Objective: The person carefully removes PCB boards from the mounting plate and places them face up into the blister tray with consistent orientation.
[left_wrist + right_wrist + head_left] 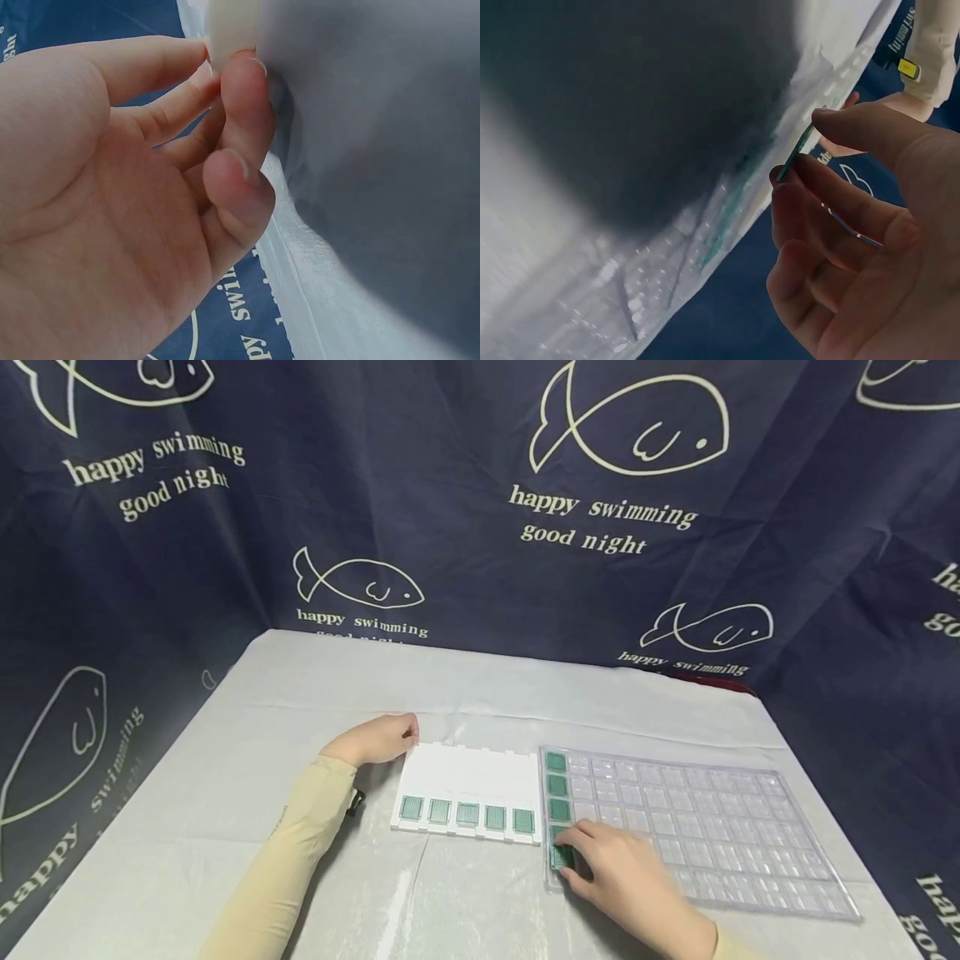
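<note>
At the upper left corner of a white board-like holder (pixel 468 768), my left hand (pixel 378 739) pinches the edge between thumb and fingers; the left wrist view shows that white edge (pixel 234 30) at the fingertips. Along the holder's near side lies a row of several green perforated circuit boards (pixel 467 814). My right hand (pixel 630 872) pinches a small green circuit board (pixel 796 152) by its edges, over the near end of the clear tray's left column. More green circuit boards (pixel 557 785) sit in that column, and the fingers partly cover the nearest ones.
The clear plastic compartment tray (pixel 821 893) stands right beside the holder, its many cells extending to the right. Both lie on a white-covered table (pixel 360 893). Dark blue fish-print cloth (pixel 465 527) hangs behind and at the sides.
</note>
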A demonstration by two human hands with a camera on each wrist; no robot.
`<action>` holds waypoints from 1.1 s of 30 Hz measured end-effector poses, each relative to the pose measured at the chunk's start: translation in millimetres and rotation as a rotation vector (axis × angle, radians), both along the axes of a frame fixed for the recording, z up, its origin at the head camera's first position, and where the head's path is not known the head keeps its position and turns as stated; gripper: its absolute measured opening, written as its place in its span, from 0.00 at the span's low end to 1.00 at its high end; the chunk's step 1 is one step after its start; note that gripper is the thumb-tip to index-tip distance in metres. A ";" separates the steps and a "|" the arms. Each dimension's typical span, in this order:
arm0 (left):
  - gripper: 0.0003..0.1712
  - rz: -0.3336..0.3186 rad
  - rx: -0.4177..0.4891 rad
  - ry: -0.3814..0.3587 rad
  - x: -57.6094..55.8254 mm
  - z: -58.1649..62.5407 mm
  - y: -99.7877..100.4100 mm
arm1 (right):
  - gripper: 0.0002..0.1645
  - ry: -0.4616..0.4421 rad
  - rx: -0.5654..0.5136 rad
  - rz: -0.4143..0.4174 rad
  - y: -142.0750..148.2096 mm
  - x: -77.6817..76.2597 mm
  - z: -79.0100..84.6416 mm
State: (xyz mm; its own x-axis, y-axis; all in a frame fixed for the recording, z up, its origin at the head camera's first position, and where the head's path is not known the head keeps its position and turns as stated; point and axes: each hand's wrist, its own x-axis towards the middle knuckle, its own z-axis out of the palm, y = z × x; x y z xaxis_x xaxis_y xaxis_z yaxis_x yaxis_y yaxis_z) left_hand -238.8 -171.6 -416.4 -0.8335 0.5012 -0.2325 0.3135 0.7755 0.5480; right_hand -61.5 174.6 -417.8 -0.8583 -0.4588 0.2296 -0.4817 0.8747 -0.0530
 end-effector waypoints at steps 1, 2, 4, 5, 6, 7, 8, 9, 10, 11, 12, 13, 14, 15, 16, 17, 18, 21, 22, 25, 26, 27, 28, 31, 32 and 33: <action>0.08 -0.001 -0.001 0.003 -0.1 -0.2 -0.1 | 0.20 0.001 0.000 0.002 -0.1 1.3 -1.5; 0.08 -0.002 -0.002 0.006 -0.3 -0.5 -0.1 | 0.20 -0.001 -0.001 0.002 -0.1 2.4 -2.9; 0.08 -0.003 -0.003 0.007 -0.4 -0.5 -0.1 | 0.20 0.001 -0.002 0.000 0.2 4.5 -4.8; 0.08 -0.003 -0.003 0.007 -0.5 -0.3 0.0 | 0.20 0.003 -0.004 0.002 0.4 5.5 -5.5; 0.08 -0.003 -0.003 0.006 -0.5 -0.1 0.0 | 0.20 0.006 -0.006 0.002 0.7 6.2 -6.1; 0.08 -0.003 -0.003 0.005 -0.4 0.2 0.0 | 0.20 0.007 -0.008 0.003 0.9 7.0 -6.5; 0.08 -0.003 -0.003 0.004 -0.2 0.5 0.0 | 0.20 0.009 -0.011 0.004 1.1 7.6 -6.7; 0.08 -0.003 -0.003 0.004 -0.2 0.7 0.0 | 0.20 0.012 -0.013 0.006 1.2 8.2 -6.9; 0.08 -0.002 -0.003 0.005 0.0 0.9 -0.1 | 0.20 0.013 -0.014 0.006 1.2 8.7 -6.9; 0.08 -0.002 -0.003 0.007 0.1 1.1 -0.1 | 0.20 0.011 -0.015 0.006 1.1 9.1 -6.9; 0.08 -0.001 -0.003 0.008 0.3 1.4 -0.2 | 0.20 0.011 -0.017 0.005 1.1 9.3 -6.7; 0.08 0.000 -0.002 0.007 0.4 1.7 -0.2 | 0.20 0.012 -0.019 0.004 1.1 9.6 -6.6; 0.08 0.002 -0.002 0.006 0.6 1.8 -0.3 | 0.20 0.011 -0.019 0.001 1.0 9.9 -6.4; 0.08 0.003 0.000 0.003 0.8 2.0 -0.2 | 0.20 0.011 -0.019 0.000 1.0 10.1 -6.3; 0.08 0.004 0.001 0.001 0.9 2.1 -0.1 | 0.20 0.012 -0.019 -0.002 1.2 10.2 -6.3; 0.08 0.006 0.001 -0.001 1.0 2.3 0.0 | 0.20 0.013 -0.020 -0.002 1.4 10.4 -6.4; 0.08 0.007 0.000 -0.004 1.1 2.4 0.0 | 0.20 0.014 -0.021 -0.001 1.7 10.6 -6.5; 0.08 0.007 -0.003 -0.001 1.1 2.2 0.3 | 0.20 0.006 -0.019 0.001 2.6 10.6 -7.0; 0.08 0.006 -0.004 0.002 1.1 2.2 0.4 | 0.20 0.001 -0.019 0.002 2.8 10.5 -7.1; 0.08 0.005 -0.007 0.008 1.2 2.4 0.4 | 0.20 -0.012 -0.018 0.002 3.4 10.0 -7.0; 0.08 0.004 -0.006 0.009 1.2 2.6 0.4 | 0.20 -0.017 -0.018 0.001 3.5 9.8 -7.0; 0.08 0.003 -0.006 0.007 1.3 2.7 0.4 | 0.20 -0.022 -0.020 0.000 3.6 9.6 -6.8; 0.08 0.003 -0.008 0.006 1.4 2.7 0.4 | 0.20 -0.027 -0.023 -0.001 3.7 9.5 -6.7; 0.08 0.000 -0.013 0.009 1.4 2.6 0.6 | 0.19 -0.036 -0.029 -0.002 3.9 9.4 -6.4; 0.08 -0.001 -0.015 0.011 1.3 2.7 0.7 | 0.19 -0.038 -0.031 -0.003 4.0 9.5 -6.3; 0.08 -0.001 -0.017 0.012 1.3 2.7 1.0 | 0.19 -0.038 -0.033 -0.003 4.1 9.6 -6.2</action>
State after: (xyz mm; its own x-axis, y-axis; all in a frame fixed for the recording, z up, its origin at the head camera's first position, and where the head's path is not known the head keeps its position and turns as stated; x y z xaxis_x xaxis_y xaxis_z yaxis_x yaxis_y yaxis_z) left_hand -237.5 -170.7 -413.6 -0.8356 0.4986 -0.2307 0.3212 0.7840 0.5312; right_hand -51.8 178.7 -424.0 -0.8681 -0.4489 0.2117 -0.4761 0.8737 -0.0996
